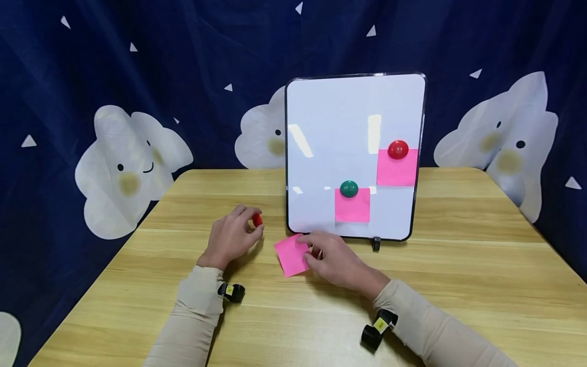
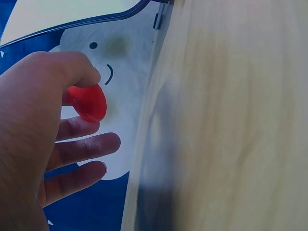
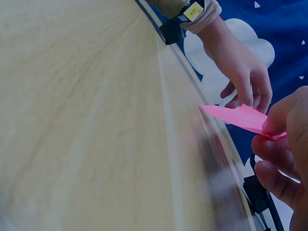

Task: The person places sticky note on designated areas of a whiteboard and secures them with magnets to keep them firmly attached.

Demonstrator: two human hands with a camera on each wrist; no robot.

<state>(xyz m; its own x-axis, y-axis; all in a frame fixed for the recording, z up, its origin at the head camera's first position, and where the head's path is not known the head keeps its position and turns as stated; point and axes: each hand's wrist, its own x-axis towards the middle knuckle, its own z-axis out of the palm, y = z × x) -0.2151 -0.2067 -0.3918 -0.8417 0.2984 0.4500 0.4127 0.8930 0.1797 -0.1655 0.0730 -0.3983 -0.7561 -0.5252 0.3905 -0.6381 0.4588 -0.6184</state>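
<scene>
My left hand [image 1: 232,235] pinches a round red magnet [image 2: 90,102] between thumb and fingertips, over the table left of the whiteboard. The other fingers of that hand stay loosely extended in the left wrist view. With thumb and forefinger my right hand [image 1: 338,259] holds a pink sticky note [image 1: 291,255] by its right side, just in front of the board's lower edge. The whiteboard [image 1: 330,127] stands upright on the table. On it, a green magnet [image 1: 349,189] sits at the top of one pink note [image 1: 352,208], and a red magnet [image 1: 398,150] at the top of another [image 1: 397,171].
The wooden table [image 1: 137,306] reaches back to a dark blue curtain [image 1: 206,61] printed with white clouds and triangles. A small black foot [image 1: 376,243] supports the board at its bottom edge. Black wrist cameras [image 1: 379,329] are strapped to both sleeves.
</scene>
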